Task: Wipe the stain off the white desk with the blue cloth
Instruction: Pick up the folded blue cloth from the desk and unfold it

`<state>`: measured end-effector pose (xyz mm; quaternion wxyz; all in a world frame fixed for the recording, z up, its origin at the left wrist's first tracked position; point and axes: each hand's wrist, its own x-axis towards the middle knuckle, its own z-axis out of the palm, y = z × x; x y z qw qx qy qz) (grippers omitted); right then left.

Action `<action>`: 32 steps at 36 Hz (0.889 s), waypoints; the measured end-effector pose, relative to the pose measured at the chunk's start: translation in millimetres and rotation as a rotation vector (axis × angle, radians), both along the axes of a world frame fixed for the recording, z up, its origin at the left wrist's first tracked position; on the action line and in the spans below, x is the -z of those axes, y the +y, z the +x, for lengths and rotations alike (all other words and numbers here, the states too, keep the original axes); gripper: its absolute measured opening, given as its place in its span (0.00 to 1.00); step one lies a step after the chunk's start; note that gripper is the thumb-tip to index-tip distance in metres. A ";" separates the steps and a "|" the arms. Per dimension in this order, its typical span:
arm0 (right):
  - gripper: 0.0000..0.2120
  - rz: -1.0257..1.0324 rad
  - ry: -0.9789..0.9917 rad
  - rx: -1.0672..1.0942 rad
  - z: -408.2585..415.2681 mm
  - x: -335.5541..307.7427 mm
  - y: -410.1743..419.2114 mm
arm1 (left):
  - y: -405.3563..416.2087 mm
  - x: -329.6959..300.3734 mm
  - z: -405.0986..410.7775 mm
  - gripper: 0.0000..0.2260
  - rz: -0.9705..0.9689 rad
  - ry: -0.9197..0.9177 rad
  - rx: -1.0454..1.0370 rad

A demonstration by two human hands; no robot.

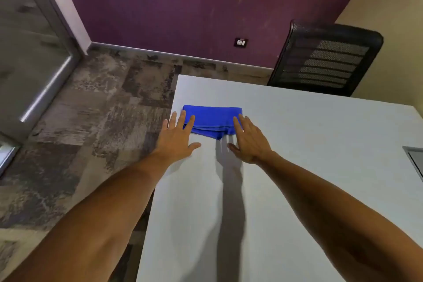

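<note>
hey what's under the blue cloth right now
The cloth lies folded, flat on the white desk, fingertips of both open hands, left and right, on its near corners. Whatever it covers, stain included, is hidden.

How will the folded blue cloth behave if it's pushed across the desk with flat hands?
The blue cloth is probably floppy: its stacked layers fan out unevenly at the near edge, so they may shear or bunch. The white desk looks smooth, so it should slide easily. Left hand and right hand lie flat at its ends, which may hold the fold.

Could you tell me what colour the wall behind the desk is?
Dark purple wall, seen in the head view.
</note>
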<state>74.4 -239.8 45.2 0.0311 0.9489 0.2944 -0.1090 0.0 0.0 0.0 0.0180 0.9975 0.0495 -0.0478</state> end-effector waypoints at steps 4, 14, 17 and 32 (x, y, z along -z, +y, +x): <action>0.41 -0.008 0.036 -0.002 13.6 12.1 12.6 | 5.3 16.0 12.5 0.41 0.017 0.013 0.015; 0.41 -0.040 0.086 0.002 37.1 45.6 44.4 | 0.6 41.0 33.3 0.39 0.051 -0.036 0.059; 0.41 -0.047 0.101 0.015 42.9 53.6 49.0 | -1.9 45.6 40.6 0.36 0.017 -0.009 0.059; 0.35 -0.057 0.149 -0.024 17.9 54.0 26.9 | -14.4 53.3 9.6 0.32 -0.138 -0.036 0.033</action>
